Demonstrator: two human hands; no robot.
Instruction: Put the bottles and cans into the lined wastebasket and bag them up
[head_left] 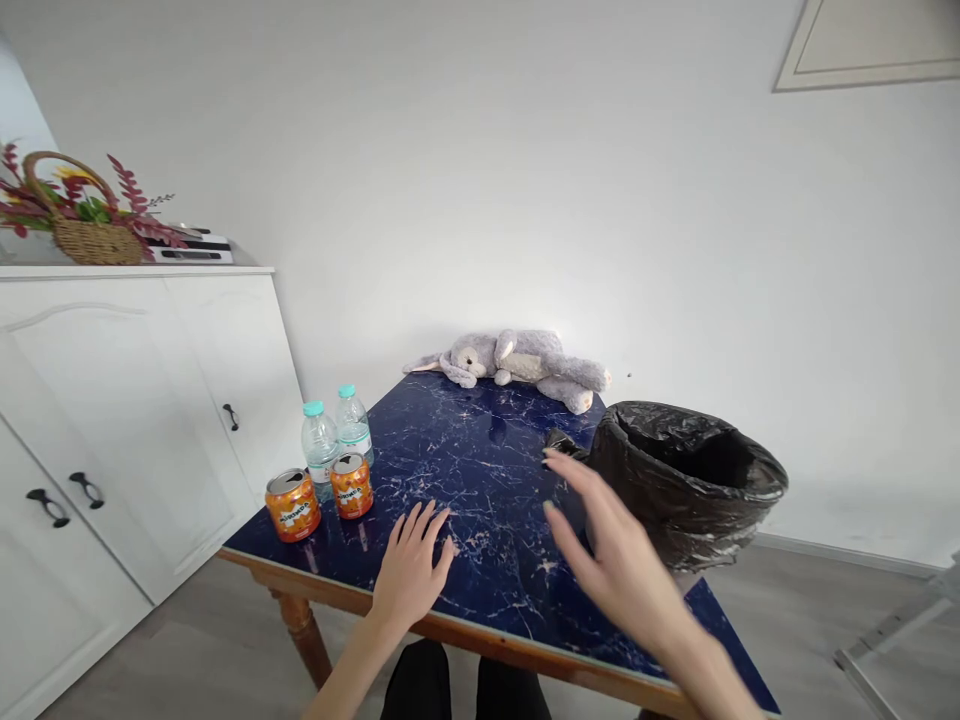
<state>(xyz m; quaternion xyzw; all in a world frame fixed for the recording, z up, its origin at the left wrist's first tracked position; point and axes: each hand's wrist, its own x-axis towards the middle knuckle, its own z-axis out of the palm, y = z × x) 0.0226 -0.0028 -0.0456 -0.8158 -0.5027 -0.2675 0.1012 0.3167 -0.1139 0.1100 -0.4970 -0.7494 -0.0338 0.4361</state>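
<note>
My left hand lies flat near the front edge of the blue marbled table, fingers spread and holding nothing. Just left of it stand two orange Mirinda cans, their tops opened. Behind the cans are two clear water bottles with turquoise caps. My right hand hovers above the table's right side, thumb and fingers apart, with nothing in it. Beside it, a bin lined with a black plastic bag stands open at the top; its inside is dark.
A grey plush rabbit lies on its side along the table's far edge, by the wall. To the left is a white cabinet with a wicker flower basket on top. A metal frame shows at the lower right.
</note>
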